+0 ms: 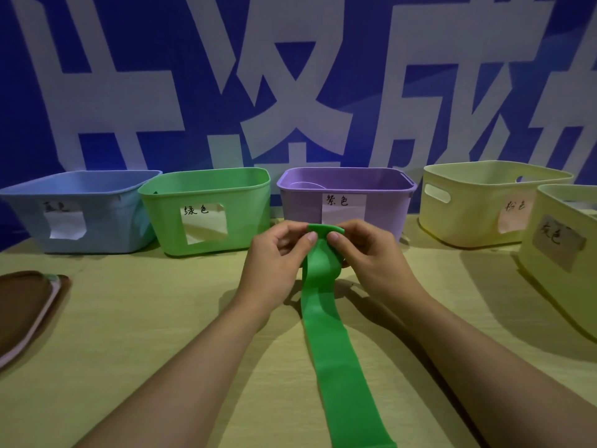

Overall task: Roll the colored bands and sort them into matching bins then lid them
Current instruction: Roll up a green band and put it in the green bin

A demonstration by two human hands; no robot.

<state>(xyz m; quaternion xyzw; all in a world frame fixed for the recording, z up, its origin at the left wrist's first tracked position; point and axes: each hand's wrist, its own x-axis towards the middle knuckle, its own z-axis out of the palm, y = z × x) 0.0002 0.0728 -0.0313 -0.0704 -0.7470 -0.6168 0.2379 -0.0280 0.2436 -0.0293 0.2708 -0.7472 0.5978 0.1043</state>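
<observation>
A long green band point(336, 350) runs from the bottom edge of the view up the table to my hands. Its far end is curled over into the start of a roll. My left hand point(277, 263) pinches the left side of that curled end between thumb and fingers. My right hand point(368, 257) pinches the right side the same way. Both hands hover just in front of the purple bin point(345, 202). The green bin point(210, 211) stands to the left of my hands, with a paper label on its front.
A blue bin point(80, 211) stands at the far left of the row. Two pale yellow bins point(478, 205) point(562, 253) stand at the right. A stack of lids point(26, 305), brown on top, lies at the left table edge. A blue banner wall rises behind the bins.
</observation>
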